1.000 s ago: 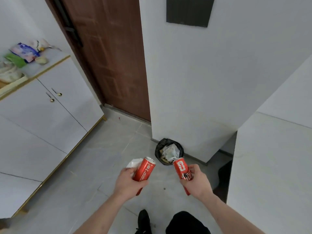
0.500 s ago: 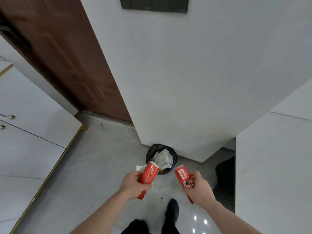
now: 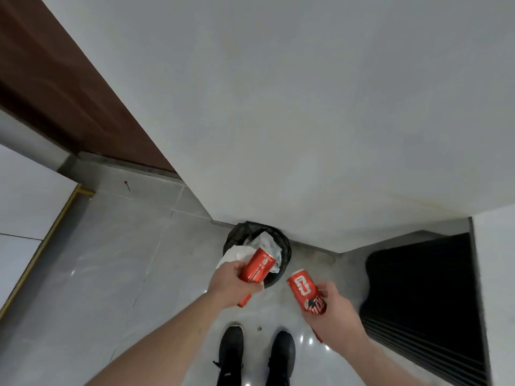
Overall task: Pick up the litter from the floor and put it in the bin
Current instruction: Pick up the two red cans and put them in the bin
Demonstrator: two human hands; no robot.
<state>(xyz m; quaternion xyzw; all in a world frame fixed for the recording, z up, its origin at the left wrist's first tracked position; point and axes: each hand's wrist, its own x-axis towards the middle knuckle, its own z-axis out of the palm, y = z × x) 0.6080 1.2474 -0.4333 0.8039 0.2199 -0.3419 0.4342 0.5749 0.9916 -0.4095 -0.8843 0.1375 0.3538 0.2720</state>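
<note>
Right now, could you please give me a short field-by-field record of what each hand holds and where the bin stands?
left hand: grips a red can and a white tissue, over the bin's near rim
right hand: grips a second red can, to the right of the bin
bin: black liner, against the foot of the white wall, crumpled white paper inside
floor: grey tiles, a small red bit near the brown door
feet: black shoes just short of the bin
</note>
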